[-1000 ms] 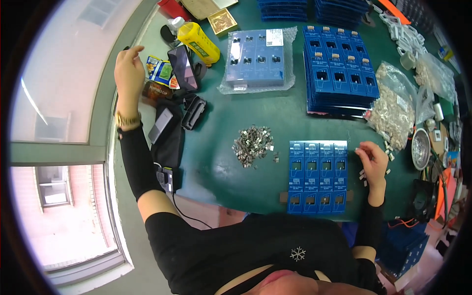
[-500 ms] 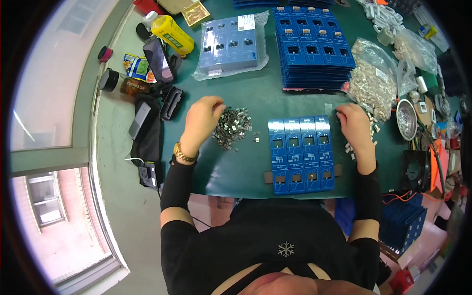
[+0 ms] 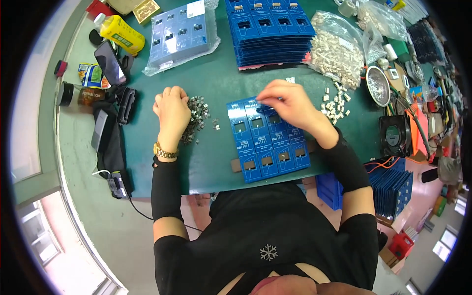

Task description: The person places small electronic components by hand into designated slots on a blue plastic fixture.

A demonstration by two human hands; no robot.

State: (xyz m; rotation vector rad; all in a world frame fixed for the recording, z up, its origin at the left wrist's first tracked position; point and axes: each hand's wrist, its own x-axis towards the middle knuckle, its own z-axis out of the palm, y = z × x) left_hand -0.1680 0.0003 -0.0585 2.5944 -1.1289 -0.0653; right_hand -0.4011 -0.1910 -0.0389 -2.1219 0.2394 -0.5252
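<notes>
A blue circuit board panel (image 3: 273, 164) lies tilted near the table's front edge, with rows of rectangular cutouts. My right hand (image 3: 290, 104) is over its far edge, thumb and fingers pinched together near the top of the second column; whatever they hold is too small to make out. At the left, my left hand (image 3: 172, 112) rests with curled fingers beside a pile of small dark and silvery metal parts (image 3: 197, 118). Its fingertips are partly hidden, so what they grip does not show. A few of those parts (image 3: 216, 123) lie apart, between the pile and the panel.
Loose white connectors (image 3: 336, 104) lie right of the panel, below a plastic bag of them (image 3: 338, 51). A stack of blue panels (image 3: 270, 44) and a wrapped bundle (image 3: 179, 37) stand behind. Left are a yellow bottle (image 3: 120, 34) and a phone (image 3: 110, 64); right, a metal bowl (image 3: 378, 86).
My right hand has moved left from beside the loose white connectors to the panel's far edge. My left hand stays by the metal parts, fingers more curled. The whole view has shifted and turned.
</notes>
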